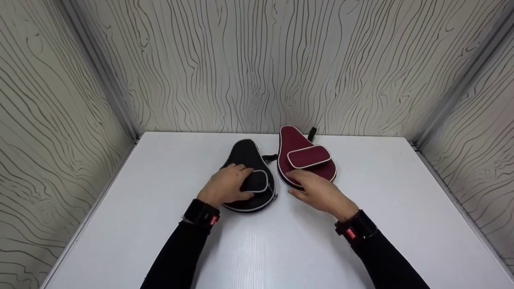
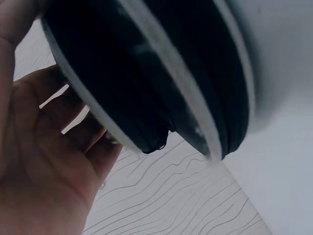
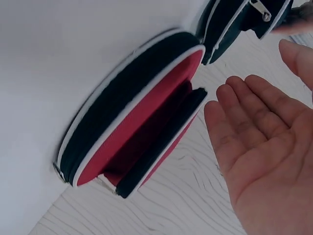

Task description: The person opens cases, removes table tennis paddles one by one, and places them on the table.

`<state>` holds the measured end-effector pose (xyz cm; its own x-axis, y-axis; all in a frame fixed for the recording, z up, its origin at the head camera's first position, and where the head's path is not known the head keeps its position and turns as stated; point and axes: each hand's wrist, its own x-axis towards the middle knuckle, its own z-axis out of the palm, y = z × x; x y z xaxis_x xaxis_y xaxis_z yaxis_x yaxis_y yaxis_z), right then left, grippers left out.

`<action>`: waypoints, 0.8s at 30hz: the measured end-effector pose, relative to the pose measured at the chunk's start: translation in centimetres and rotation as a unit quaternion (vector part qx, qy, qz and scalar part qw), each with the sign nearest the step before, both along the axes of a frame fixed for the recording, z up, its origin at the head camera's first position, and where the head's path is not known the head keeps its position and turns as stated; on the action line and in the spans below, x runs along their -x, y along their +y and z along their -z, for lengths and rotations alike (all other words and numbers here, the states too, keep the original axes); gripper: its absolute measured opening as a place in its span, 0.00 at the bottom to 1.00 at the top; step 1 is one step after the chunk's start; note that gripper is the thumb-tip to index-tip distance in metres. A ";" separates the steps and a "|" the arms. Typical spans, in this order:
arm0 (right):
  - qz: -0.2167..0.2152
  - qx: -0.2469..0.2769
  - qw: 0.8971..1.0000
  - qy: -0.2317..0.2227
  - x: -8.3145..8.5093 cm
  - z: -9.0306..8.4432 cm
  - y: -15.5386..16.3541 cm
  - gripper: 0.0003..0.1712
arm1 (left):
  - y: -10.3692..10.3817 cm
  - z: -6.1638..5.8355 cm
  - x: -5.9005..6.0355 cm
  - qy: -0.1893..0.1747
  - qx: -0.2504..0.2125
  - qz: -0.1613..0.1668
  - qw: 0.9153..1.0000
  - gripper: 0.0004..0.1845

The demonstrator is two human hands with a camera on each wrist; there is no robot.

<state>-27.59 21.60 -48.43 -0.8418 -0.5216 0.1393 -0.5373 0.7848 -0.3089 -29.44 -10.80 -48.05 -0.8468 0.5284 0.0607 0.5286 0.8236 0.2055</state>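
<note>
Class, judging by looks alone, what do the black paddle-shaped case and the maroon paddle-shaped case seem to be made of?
Black paddle-shaped case: probably matte woven fabric, white piping and a zip at its edge. Maroon paddle-shaped case: visibly woven textile, likely nylon or canvas, white piping.

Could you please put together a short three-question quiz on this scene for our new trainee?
1. True or false: the left hand rests on the black paddle case.
2. Which colour is the case nearest the right hand? A) blue B) maroon C) green
3. Fill in: both cases lie on a white ____.

Key
1. True: in the head view its fingers lie over the black case's small front pocket.
2. B: the maroon paddle case lies just beyond the fingertips; whether they touch it is unclear.
3. Table.
</note>
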 end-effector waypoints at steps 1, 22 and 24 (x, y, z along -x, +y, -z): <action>-0.004 -0.001 1.000 -0.003 -0.1 0.2 -0.1 0.29 | 0.1 -0.1 -0.1 0.000 0.002 -0.002 1.000 0.44; -0.050 0.003 0.999 -0.016 -0.2 2.6 -1.1 0.11 | 1.1 -1.2 -1.4 0.015 -0.008 -0.009 1.000 0.36; -0.046 0.007 0.999 -0.026 -0.3 2.6 -1.3 0.12 | 1.2 -1.3 -1.5 0.014 -0.012 -0.011 1.000 0.36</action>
<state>-27.34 20.32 -51.06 -0.7961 -0.5960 0.1047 -0.5906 0.7276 -0.3489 -27.97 -9.65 -46.75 -0.8564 0.5069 0.0980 0.5157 0.8305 0.2107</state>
